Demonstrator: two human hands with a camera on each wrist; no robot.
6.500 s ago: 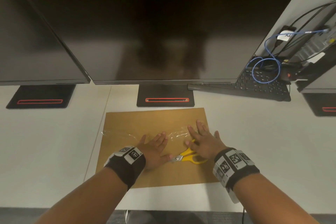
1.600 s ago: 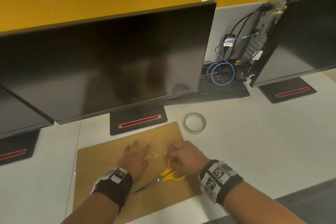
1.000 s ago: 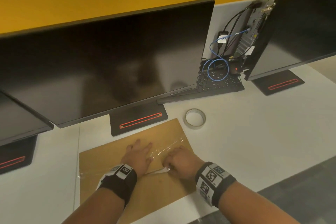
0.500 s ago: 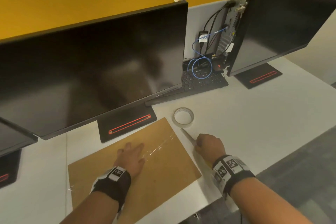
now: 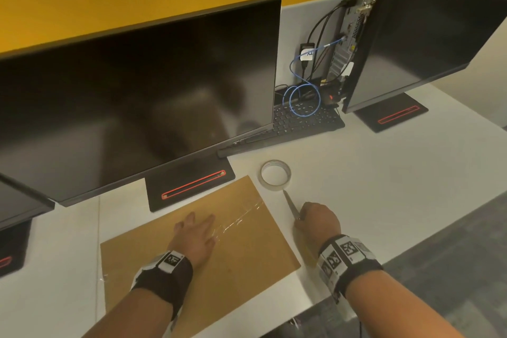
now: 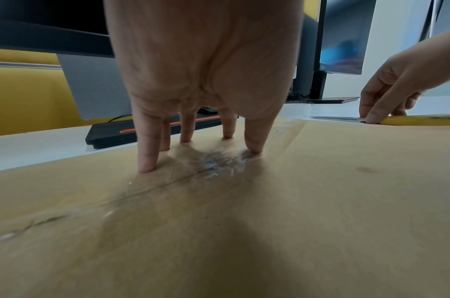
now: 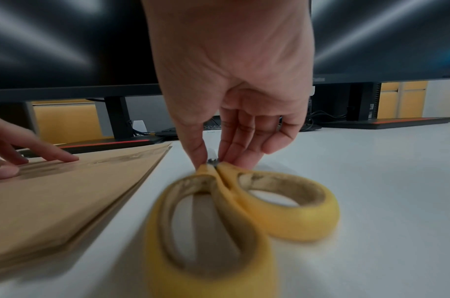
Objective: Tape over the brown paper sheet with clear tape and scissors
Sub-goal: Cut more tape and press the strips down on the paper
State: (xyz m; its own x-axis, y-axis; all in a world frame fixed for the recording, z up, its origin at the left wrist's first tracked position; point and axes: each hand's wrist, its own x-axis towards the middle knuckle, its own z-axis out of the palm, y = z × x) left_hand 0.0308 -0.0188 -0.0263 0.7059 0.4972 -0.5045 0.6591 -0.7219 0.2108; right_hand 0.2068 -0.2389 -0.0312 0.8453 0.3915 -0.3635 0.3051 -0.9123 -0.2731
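Observation:
The brown paper sheet (image 5: 233, 263) lies flat on the white desk with a strip of clear tape (image 5: 241, 215) stuck across it. My left hand (image 5: 196, 228) lies flat on the sheet, its straight fingers (image 6: 147, 161) pressing the tape. To the right of the sheet, the yellow-handled scissors (image 7: 244, 211) rest on the desk. Their blades (image 5: 291, 205) are closed and point at the clear tape roll (image 5: 275, 175). My right hand (image 5: 301, 219) pinches the scissors near the pivot, thumb and fingertips (image 7: 200, 157) on either side.
A large monitor (image 5: 137, 96) on a black stand base (image 5: 189, 184) stands just behind the sheet. A keyboard (image 5: 299, 121), blue cable and a second monitor (image 5: 425, 35) are at the back right. The desk's front edge (image 5: 315, 307) runs close below my right wrist.
My right hand took the scissors off the sheet and carried them right, onto the desk beside the paper near the tape roll. My left hand stayed flat on the tape.

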